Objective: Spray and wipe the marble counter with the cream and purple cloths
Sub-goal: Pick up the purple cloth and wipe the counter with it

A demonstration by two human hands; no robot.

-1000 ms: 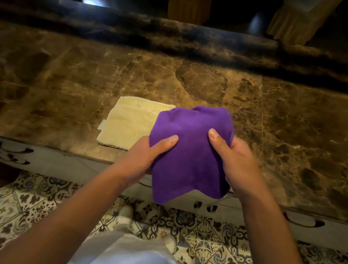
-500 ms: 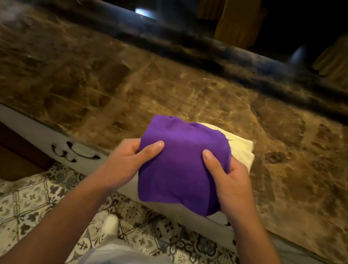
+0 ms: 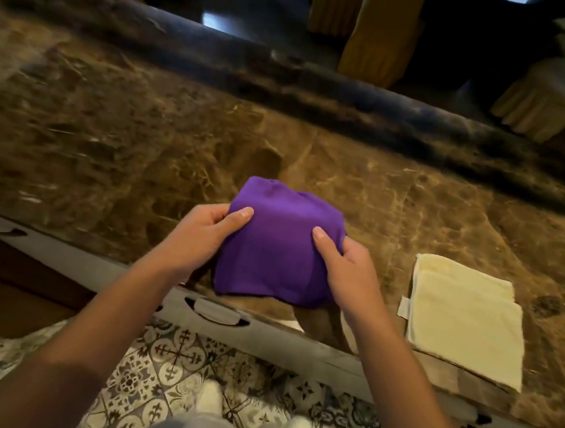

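Since 0.5 s ago the purple cloth [image 3: 277, 247] and both hands have shifted left off the cream cloth [image 3: 463, 313], which now lies uncovered well to the right. Nearest the camera: patterned floor tiles [image 3: 172, 356] and 2 white shoe tips [image 3: 211, 395]. Above them, the white cabinet front w/ a dark handle cutout [image 3: 216, 311] under the surface edge. Left hand [image 3: 199, 237] and right hand [image 3: 343, 266] each pinch a side of the bunched purple cloth, fingers clenched on the fabric, thumbs on top; cloth sits at the near edge of the brown marble surface [image 3: 115, 146], can't tell if it rests fully. Cream cloth lies flat, folded, near the front edge, small tag on its left side. Beyond the surface's dark raised back ledge [image 3: 333, 87]: chairs in yellow and cream covers [image 3: 372, 41].
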